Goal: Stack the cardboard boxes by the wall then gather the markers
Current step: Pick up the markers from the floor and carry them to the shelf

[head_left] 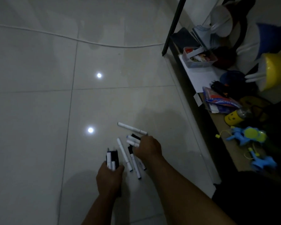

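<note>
Markers fill both of my hands. My left hand is curled around a bundle of markers, black and white ones standing up out of my fist. My right hand grips a second cluster of markers, their ends poking out to the left of my knuckles. Three loose markers lie on the tiled floor between my hands, roughly side by side, and one white marker lies alone just beyond my right hand. Two bright light reflections shine on the tiles. Along the floor's right edge, a low shelf carries a plastic food container, a yellow smiley cup and blue toys.
</note>
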